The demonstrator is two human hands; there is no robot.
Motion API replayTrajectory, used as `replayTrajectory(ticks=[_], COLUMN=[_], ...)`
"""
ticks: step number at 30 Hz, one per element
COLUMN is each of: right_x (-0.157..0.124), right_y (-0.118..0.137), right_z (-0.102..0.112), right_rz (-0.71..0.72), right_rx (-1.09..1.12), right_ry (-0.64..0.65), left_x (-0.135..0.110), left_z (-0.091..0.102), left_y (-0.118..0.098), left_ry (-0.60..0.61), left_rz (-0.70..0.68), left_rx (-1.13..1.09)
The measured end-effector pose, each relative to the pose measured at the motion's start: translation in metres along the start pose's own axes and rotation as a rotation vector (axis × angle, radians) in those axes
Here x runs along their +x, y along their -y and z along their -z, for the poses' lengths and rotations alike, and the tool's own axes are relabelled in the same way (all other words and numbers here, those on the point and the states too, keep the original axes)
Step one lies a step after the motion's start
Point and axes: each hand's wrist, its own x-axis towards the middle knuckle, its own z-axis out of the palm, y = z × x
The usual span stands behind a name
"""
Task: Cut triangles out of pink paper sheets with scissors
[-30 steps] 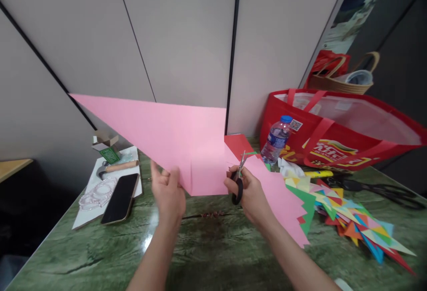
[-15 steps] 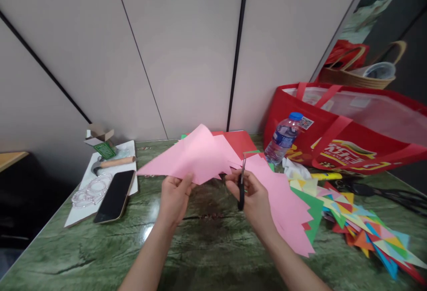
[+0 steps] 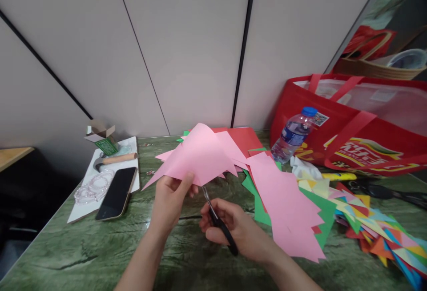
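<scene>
My left hand (image 3: 170, 202) pinches the near edge of a pink sheet of paper (image 3: 200, 155) and holds it up over the green marble table (image 3: 100, 246). My right hand (image 3: 233, 229) grips black-handled scissors (image 3: 218, 220), whose blades point up toward the lower edge of that pink sheet. To the right, cut pink paper (image 3: 287, 206) with a jagged edge lies on green sheets (image 3: 256, 202) and red sheets (image 3: 243, 140).
A pile of coloured paper triangles (image 3: 373, 220) spreads at the right. A water bottle (image 3: 293, 135) and a red tote bag (image 3: 360, 126) stand behind it. At the left lie a phone (image 3: 116, 193), a hammer (image 3: 113, 160), bracelets (image 3: 91, 186) and a small box (image 3: 102, 137).
The large pink sheet was cut; my left hand now holds a smaller pink piece. My right hand drew the scissors down and toward me, from beside the paper to below it.
</scene>
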Motion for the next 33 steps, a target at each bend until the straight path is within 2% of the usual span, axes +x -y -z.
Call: replayTrajectory(ticks=[3, 8, 21, 33], right_x=[-0.002, -0.005, -0.006, -0.007], right_y=[0.003, 0.006, 0.011, 0.014], right_z=[0.0, -0.001, -0.005, -0.006], right_rz=[-0.007, -0.015, 0.056, 0.074], right_rx=[0.012, 0.024, -0.04, -0.076], right_ry=[0.01, 0.011, -0.01, -0.014], left_x=[0.0, -0.002, -0.006, -0.008], left_z=[0.0, -0.001, -0.006, -0.009], left_y=[-0.001, -0.003, -0.003, -0.009], left_ry=[0.084, 0.153, 0.239, 0.266], left_rz=[0.046, 0.088, 0.152, 0.143], left_rx=[0.033, 0.058, 0.045, 0.061])
